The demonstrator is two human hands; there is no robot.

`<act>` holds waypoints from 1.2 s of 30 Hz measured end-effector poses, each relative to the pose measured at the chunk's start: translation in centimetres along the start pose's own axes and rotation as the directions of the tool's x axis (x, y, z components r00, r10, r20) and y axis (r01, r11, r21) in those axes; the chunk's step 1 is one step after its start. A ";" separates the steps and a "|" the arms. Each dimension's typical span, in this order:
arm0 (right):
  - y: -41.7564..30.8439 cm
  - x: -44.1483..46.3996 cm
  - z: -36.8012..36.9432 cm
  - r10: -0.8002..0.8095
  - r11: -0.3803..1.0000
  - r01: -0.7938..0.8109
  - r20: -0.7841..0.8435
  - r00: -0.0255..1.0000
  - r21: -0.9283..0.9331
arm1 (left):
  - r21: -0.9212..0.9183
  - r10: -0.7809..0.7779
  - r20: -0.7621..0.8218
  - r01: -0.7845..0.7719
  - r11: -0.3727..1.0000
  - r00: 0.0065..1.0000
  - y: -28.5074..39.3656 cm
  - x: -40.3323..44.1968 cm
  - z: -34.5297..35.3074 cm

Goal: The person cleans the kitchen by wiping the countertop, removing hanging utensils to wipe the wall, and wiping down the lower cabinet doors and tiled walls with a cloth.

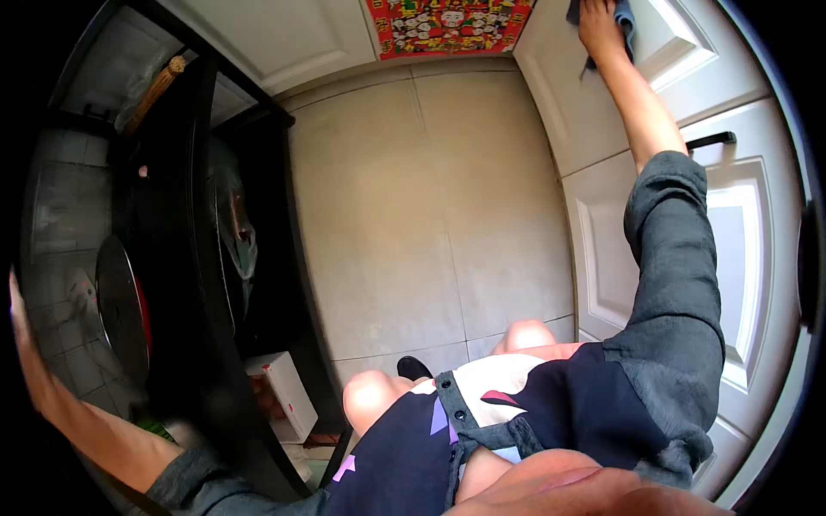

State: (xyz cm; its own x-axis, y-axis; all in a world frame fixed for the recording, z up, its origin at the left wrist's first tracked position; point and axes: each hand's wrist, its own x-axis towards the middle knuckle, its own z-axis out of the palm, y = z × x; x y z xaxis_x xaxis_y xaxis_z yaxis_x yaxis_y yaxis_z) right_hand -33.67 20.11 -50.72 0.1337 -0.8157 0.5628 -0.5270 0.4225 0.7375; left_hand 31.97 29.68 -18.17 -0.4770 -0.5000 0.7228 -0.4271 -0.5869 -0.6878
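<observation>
My right hand (600, 33) presses a blue-grey cloth (625, 26) against the upper part of a white panelled cabinet door (658, 73). Some of the cloth sticks out on both sides of the hand, and the fingertips are cut off by the top of the view. Far to the left, my left hand (19, 314) reaches up beside a black shelf unit (176, 258). It lies at the dark edge of the picture, so its fingers and anything they touch cannot be made out.
A second white cabinet door (731, 232) carries a black handle (712, 140). Tiled floor (430, 215) lies between the cabinets and the shelf. On the shelf are a round dark lid (120, 305), a plastic bag (237, 228) and a white box (288, 396). A red poster (452, 26) hangs ahead.
</observation>
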 end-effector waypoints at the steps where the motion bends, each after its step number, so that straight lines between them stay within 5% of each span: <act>1: -1.1 -0.9 0.3 -0.086 0.996 0.083 0.072 0.994 0.040 | 0.012 0.001 0.004 -0.001 1.000 1.000 0.0 0.0 0.2; 3: -3.7 -3.4 1.0 -0.164 0.986 0.154 0.302 0.939 0.058 | -0.004 -0.008 -0.048 0.008 1.000 0.999 -0.1 -0.3 0.3; 7: -8.8 -9.4 1.5 -0.297 0.954 0.255 0.418 0.859 0.154 | 0.019 -0.022 -0.049 0.023 1.000 0.999 0.1 -0.5 0.0; 9: -12.7 -15.2 6.4 -0.288 0.943 0.186 0.401 0.869 0.275 | 0.029 -0.026 -0.049 0.027 0.999 0.998 0.0 -0.7 0.0; 13: -10.0 -16.5 1.4 -0.399 0.908 0.300 0.389 0.830 0.292 | 0.021 -0.027 -0.035 0.028 0.999 0.999 -0.1 -0.7 0.1; 15: -6.6 -12.3 -2.2 -0.425 0.904 0.262 0.630 0.650 0.339 | 0.010 -0.026 -0.027 0.026 1.000 0.999 -0.1 -0.6 0.2; 19: -1.3 -6.2 -3.2 -0.162 0.983 0.132 0.270 0.949 0.125 | -0.021 -0.040 0.006 0.040 0.999 0.999 0.2 -0.8 0.1; 25: -6.6 -10.5 1.8 -0.295 0.951 0.216 0.437 0.849 0.222 | -0.019 -0.008 -0.021 0.007 1.000 1.000 -0.2 -0.6 0.1; 27: -7.9 -12.7 -0.2 -0.433 0.900 0.387 0.506 0.746 0.200 | -0.023 -0.001 -0.042 0.000 1.000 0.999 -0.1 -0.7 0.2; 32: -13.0 -20.2 3.1 -0.452 0.890 0.340 0.496 0.742 0.303 | -0.070 0.064 -0.139 -0.075 0.995 0.988 0.0 0.3 1.0; 33: -13.4 -21.6 3.7 -0.434 0.889 0.264 0.506 0.745 0.374 | 0.152 -0.066 0.378 0.008 0.988 0.923 1.1 2.4 0.4; 34: -11.2 -20.9 -0.2 -0.592 0.801 0.528 0.500 0.631 0.282 | 0.270 -0.173 0.588 0.009 0.963 0.790 1.1 2.2 0.7; 35: -10.8 -21.4 -1.3 -0.601 0.794 0.538 0.506 0.619 0.284 | 0.369 -0.267 0.755 -0.052 0.928 0.599 1.2 1.9 1.0; 36: -10.2 -21.2 -2.0 -0.604 0.795 0.499 0.523 0.601 0.344 | 0.180 -0.073 0.373 0.005 0.984 0.925 0.0 -0.4 2.9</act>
State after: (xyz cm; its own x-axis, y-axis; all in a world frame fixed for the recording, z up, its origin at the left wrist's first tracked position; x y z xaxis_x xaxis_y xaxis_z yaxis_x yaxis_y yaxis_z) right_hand -29.46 33.84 -69.41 -0.0402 -0.9524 -0.3022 -0.6411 -0.2074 0.7389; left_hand 34.34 28.04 -18.28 -0.1232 -0.6573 0.7435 -0.2838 -0.6946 -0.6611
